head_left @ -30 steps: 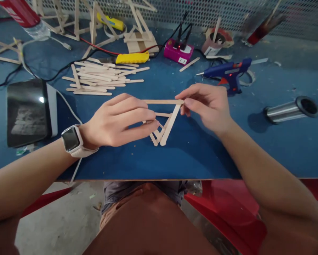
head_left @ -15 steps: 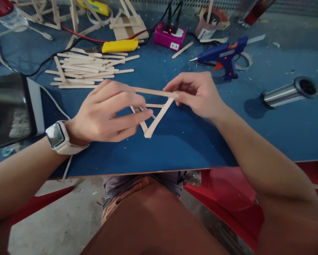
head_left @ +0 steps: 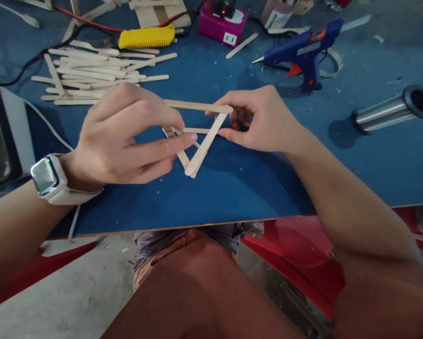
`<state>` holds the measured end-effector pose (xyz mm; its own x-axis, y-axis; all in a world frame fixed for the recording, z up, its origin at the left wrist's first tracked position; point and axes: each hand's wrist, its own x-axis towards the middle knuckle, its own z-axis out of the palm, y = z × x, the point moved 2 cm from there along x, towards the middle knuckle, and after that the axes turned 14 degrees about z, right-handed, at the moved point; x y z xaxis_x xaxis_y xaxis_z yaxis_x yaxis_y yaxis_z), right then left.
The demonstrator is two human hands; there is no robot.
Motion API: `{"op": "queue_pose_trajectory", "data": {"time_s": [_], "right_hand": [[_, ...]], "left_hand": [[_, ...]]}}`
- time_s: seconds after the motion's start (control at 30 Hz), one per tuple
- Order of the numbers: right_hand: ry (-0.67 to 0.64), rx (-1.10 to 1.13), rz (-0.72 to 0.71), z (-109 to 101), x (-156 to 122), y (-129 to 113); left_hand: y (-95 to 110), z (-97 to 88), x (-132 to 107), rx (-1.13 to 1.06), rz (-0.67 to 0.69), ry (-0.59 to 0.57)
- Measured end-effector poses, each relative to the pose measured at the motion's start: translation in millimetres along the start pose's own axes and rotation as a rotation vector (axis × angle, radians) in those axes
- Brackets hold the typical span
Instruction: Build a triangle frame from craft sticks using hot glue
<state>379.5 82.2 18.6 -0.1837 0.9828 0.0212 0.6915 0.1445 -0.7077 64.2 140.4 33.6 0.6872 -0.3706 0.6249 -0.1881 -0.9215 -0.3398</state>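
Note:
Between my hands is a triangular frame of popsicle sticks (head_left: pixel 207 143), its lowest corner toward me just above the blue tabletop. My left hand (head_left: pixel 126 136), with a watch on the wrist, grips the frame's left side; its palm hides that corner. Thumb and fingers of my right hand (head_left: pixel 257 120) close around the right corner, where the top stick meets the slanted one. A second, lower layer of sticks shows behind the front triangle. Beyond my left hand lies a loose pile of popsicle sticks (head_left: pixel 91 70).
A yellow cutter (head_left: pixel 147 36) rests behind the stick pile. The blue glue gun (head_left: pixel 305 52) lies at the right, its nozzle pointing left, near a purple power adapter (head_left: pixel 222 23). A metal cylinder (head_left: pixel 388 113) is farther right. A dark device (head_left: pixel 3 136) stands at the left edge.
The view has shifted somewhat, so the background sits higher. My right thumb has slid from the top stick's end down to the lower stick; my left hand keeps its grip.

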Motion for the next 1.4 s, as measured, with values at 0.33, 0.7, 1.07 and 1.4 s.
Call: {"op": "queue_pose_trajectory", "data": {"time_s": [0.33, 0.7, 1.07, 1.4], "right_hand": [[-0.026, -0.071, 0.006, -1, -1, -2], [-0.043, -0.120, -0.017, -2, 0, 0], [-0.072, -0.104, -0.048, -3, 1, 7], [-0.109, -0.095, 0.006, -5, 1, 0]], "left_hand": [[-1, 4.9, -29, -0.115, -0.138, -0.110], [-10, 1.0, -13, -0.064, 0.007, -0.016], [-10, 0.2, -13, -0.099, -0.040, 0.013], [-14, 2.9, -10, -0.193, -0.191, -0.045]]}}
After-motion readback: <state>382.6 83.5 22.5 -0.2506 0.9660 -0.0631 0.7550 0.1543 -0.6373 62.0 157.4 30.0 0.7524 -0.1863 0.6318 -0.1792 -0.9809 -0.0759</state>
